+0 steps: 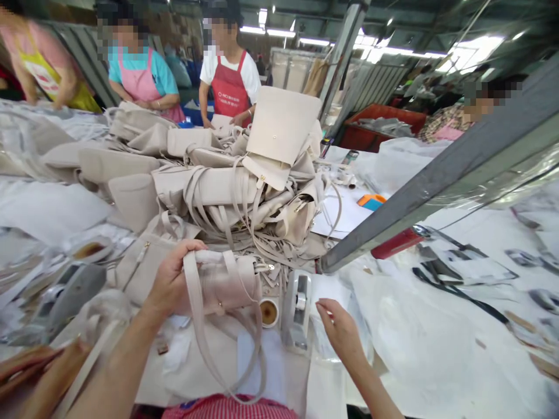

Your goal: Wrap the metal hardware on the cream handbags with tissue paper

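Observation:
My left hand (172,278) is closed around the upper left end of a beige handbag (222,288), which I hold tilted above the table. The bag's long straps hang in loops below it. To the right, my right hand (343,329) has its fingers curled together in a pinch; whatever may be between the fingertips is too small to make out. Beside that hand stands a grey tape dispenser (290,326) with a roll in it. A small white cup (269,325) with brown contents sits between the bag and the dispenser.
Beige bags (218,183) are heaped across the table ahead. A slanted metal post (419,192) crosses the right side. Plastic sheets (419,331) lie at right. A co-worker's hands (48,372) are at lower left, near another tape dispenser (74,297). Several people stand opposite.

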Demonstrator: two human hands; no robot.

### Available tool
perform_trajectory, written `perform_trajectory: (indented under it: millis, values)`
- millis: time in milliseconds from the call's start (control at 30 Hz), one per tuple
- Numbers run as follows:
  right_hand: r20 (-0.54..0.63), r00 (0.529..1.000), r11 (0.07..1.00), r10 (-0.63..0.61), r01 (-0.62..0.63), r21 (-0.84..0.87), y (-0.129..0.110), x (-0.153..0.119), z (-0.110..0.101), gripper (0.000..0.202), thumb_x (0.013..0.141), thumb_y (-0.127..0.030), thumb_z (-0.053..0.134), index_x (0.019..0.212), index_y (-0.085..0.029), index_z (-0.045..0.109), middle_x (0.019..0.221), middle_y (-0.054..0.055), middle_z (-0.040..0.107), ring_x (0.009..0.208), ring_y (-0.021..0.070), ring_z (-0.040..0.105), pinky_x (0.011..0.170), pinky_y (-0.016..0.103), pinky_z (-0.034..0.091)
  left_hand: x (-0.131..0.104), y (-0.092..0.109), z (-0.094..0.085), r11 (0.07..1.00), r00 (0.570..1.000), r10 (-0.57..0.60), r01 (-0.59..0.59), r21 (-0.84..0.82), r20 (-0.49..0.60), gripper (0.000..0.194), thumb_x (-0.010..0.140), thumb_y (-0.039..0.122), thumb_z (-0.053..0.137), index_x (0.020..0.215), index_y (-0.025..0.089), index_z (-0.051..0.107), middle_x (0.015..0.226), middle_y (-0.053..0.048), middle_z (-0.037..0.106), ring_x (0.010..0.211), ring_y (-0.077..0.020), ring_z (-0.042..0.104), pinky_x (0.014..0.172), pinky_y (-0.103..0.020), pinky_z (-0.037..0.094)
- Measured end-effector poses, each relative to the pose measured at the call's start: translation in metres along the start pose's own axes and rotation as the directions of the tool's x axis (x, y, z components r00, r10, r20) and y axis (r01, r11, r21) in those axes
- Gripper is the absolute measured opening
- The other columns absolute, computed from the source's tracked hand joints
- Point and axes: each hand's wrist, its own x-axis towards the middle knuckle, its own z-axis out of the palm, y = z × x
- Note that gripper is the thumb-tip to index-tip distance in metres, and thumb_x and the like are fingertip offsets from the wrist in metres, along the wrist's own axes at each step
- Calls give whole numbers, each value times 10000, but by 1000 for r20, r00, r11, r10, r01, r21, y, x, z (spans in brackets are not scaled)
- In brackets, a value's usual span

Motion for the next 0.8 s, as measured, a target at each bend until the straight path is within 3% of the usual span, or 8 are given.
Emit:
perform_trajectory:
  millis: [100,200,300,400,500,567,700,800]
  values:
    - [14,998,997,65,-65,-32,30,-3,-7,264,904,-398,415,862,-292,653,893,134,742,797,376,722,743,599,593,11,7,-10,976,990,93,-112,189,106,247,803,294,539,976,211,694,1005,-76,676,959,-262,616,885,-374,486]
    - [77,994,996,82,-80,-30,28,-8,0,230,908,-377,437,872,-311,654,823,72,759,737,324,733,702,505,614,23,14,-25,886,954,153,-248,391,257,260,796,331,559,940,226,749,1040,-86,698,952,-283,620,893,-412,468]
    - [115,990,995,84,-78,-54,19,-15,11,228,923,-361,438,874,-319,656,756,33,758,695,284,729,656,434,610,30,24,-37,849,917,130,-299,436,377,216,755,393,645,812,210,745,983,-80,712,921,-287,612,862,-406,458]
    - [128,989,993,68,-54,-110,14,-12,20,299,941,-323,384,888,-260,671,758,55,758,686,261,729,643,389,597,30,36,-43,920,837,-95,-133,369,539,230,774,415,665,783,186,686,835,-39,673,820,-227,589,746,-300,456]
    - [192,981,986,-16,47,-159,6,10,35,324,959,-261,370,1003,-195,684,939,93,772,845,233,734,774,342,584,28,43,-45,955,649,-289,148,255,704,263,818,427,640,741,183,577,709,20,547,683,-152,501,586,-209,378]
    - [261,962,971,-76,132,-202,-5,36,52,317,958,-189,389,1077,-191,682,1042,94,759,958,218,712,864,322,554,28,43,-46,941,573,-306,305,150,760,287,812,433,663,741,183,542,698,37,498,655,-127,453,557,-190,341]
    - [385,918,905,-95,241,-350,-27,97,96,239,933,-96,493,1000,-183,705,1052,91,730,981,219,686,835,337,548,26,32,-50,823,514,-306,566,-49,801,271,743,363,762,865,171,613,791,21,558,702,-122,490,610,-185,371]
    - [442,894,845,-80,296,-446,-34,127,120,105,943,-164,586,984,-152,681,1061,63,708,912,189,684,783,351,567,22,20,-56,701,514,-256,682,-209,819,387,670,377,806,962,162,670,866,-14,631,758,-146,546,679,-208,405]
